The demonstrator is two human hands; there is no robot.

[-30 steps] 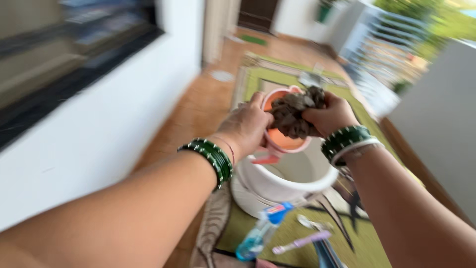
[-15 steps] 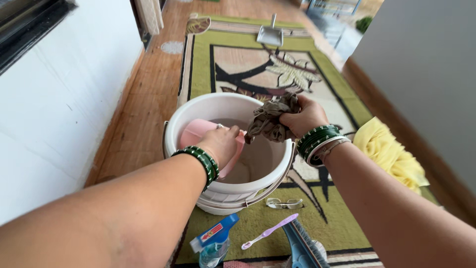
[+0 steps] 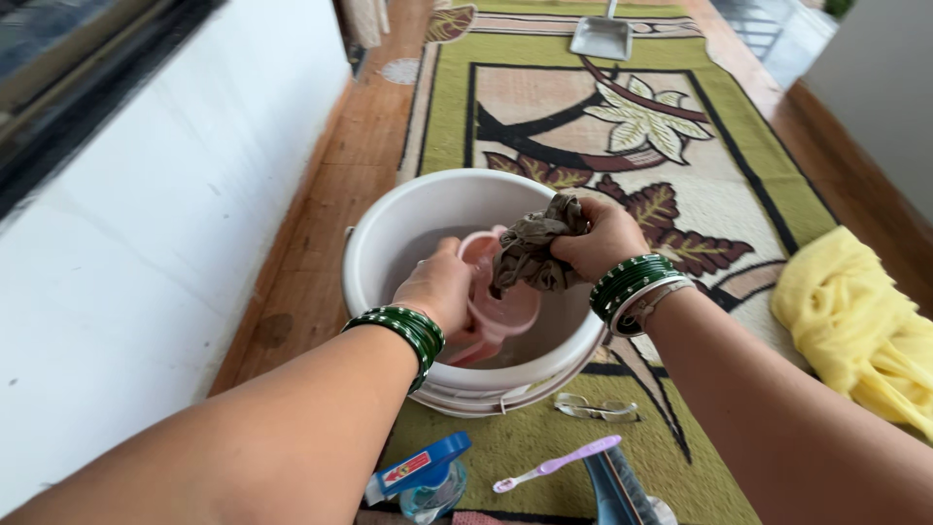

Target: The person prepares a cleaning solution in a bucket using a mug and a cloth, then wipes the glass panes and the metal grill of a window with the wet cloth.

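Lowered since before, pink mug [image 3: 491,301] tilts mouth toward cloth [image 3: 533,255].

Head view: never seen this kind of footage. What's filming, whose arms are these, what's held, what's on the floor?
No machine here: a camera worn on a person's head looks down at their own two bare hands, each wrist wearing green bangles. The left hand grips a pink plastic mug inside a white bucket. The right hand clutches a crumpled grey-brown cloth above the mug. The bucket stands on a green leaf-patterned rug over a wooden floor, beside a white wall. On the rug: a yellow cloth, clear glasses, a purple toothbrush, a blue-capped spray bottle, and a metal dustpan at the far end.
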